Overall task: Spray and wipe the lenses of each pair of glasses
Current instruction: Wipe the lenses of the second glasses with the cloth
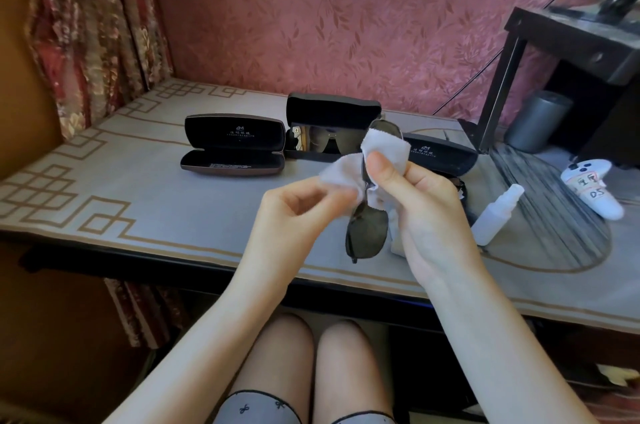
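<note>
Dark sunglasses (367, 231) hang upright above the table's front half, one lens low, the other lens up behind a white cloth (384, 150). My right hand (420, 209) pinches the cloth around the upper lens with its thumb on top. My left hand (294, 212) grips the cloth's left part beside the frame. A white spray bottle (495, 216) lies on the table to the right. A second pair of sunglasses (323, 143) rests in the open middle case (329, 110).
An open, glasses-free case (232, 146) sits at the left and another open case (440, 152) behind my right hand. A white game controller (594, 188) lies far right, near a dark stand (568, 39) and grey cylinder (535, 119). The table's patterned cloth (104, 181) spreads leftward.
</note>
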`<state>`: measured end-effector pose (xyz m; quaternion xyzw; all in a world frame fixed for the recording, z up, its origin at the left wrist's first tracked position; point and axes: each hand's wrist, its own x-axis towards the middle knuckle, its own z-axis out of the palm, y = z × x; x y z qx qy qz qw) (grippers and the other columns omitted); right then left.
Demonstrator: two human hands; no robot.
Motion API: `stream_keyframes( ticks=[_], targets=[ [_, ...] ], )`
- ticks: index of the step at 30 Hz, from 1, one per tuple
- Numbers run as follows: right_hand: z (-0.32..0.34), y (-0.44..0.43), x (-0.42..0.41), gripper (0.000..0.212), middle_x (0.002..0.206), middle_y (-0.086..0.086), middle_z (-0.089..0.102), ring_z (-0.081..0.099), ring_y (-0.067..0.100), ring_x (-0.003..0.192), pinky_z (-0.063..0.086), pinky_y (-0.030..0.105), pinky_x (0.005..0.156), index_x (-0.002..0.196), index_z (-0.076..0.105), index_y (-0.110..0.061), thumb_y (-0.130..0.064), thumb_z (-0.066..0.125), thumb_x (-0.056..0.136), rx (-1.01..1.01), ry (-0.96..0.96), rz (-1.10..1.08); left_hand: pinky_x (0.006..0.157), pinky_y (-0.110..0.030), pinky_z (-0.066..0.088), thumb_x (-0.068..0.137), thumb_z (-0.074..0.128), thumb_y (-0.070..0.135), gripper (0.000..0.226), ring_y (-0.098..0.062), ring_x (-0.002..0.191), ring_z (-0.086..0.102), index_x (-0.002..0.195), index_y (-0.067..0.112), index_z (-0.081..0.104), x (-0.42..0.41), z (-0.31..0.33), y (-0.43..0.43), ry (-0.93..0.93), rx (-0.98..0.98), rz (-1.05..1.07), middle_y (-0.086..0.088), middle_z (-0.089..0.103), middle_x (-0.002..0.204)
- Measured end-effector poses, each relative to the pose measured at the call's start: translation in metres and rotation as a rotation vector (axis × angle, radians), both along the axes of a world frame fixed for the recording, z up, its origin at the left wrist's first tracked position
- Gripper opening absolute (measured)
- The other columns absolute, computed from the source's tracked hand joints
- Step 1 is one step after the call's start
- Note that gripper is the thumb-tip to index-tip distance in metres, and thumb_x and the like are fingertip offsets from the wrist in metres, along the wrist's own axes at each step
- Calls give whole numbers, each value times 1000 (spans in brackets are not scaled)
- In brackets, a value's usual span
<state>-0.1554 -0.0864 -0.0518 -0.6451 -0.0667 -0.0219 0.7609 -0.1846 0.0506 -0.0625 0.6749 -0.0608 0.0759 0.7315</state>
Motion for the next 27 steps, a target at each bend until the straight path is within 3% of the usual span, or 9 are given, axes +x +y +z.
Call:
stream_keyframes(
  ticks=[2,5,7,11,13,16,18,22,27],
  targets=[
    [0,2,-2,29,98,5,77,70,36,97,52,43,98,89,74,-4,-30,63,84,24,3,36,69,-7,45,81,71,8,7,4,68,63,87,11,74,1,-1,-2,4,8,-24,11,71,68],
    [0,2,-5,28,107,6,75,69,35,104,51,49,98,102,72,-2,-22,55,96,35,18,92,75,-15,50,77,76,14,12,-4,73,66,88,13,75,4,-3,-3,-14,38,-10,6,72,70],
    [-2,2,-5,30,109,9,75,69,33,106,51,49,98,105,70,3,-22,54,98,14,8,100,83,-28,53,78,76,20,8,-14,77,69,85,16,77,4,-3,-3,-47,60,44,0,74,75],
    [-3,3,-4,53,113,31,64,62,41,110,42,56,106,103,54,23,-29,59,93,-50,-40,89,91,-42,50,81,74,29,13,-21,84,67,73,20,74,4,-5,0,-117,143,115,-1,72,73],
    [-3,1,-3,37,114,38,58,61,40,108,45,44,105,102,64,15,-22,62,93,-80,-54,88,92,-34,46,82,73,34,15,-16,90,64,70,26,72,3,-6,1,-132,219,137,3,71,74],
    [0,0,-3,26,108,30,67,64,30,99,49,32,97,97,74,0,-20,67,83,-89,-46,100,82,-10,38,80,72,36,10,-1,91,58,70,35,70,2,-6,1,-160,309,197,10,68,79],
    [1,-1,-2,27,99,19,74,68,28,99,51,33,95,91,74,-2,-24,70,75,-64,-35,105,81,-7,37,79,72,36,6,0,94,57,74,38,70,0,-5,0,-183,341,206,19,67,81],
    [4,1,-4,23,83,9,74,71,14,87,54,21,86,81,74,-6,-25,72,69,-19,-23,110,78,-5,35,74,76,38,15,3,90,55,70,43,62,-1,-2,-2,-221,409,213,33,60,81],
    [6,6,-5,33,92,13,76,72,15,88,56,22,85,90,73,-2,-26,73,66,0,-6,57,75,-2,35,69,78,44,15,7,86,56,66,39,63,0,1,-1,-179,392,225,22,61,78]
  ],
)
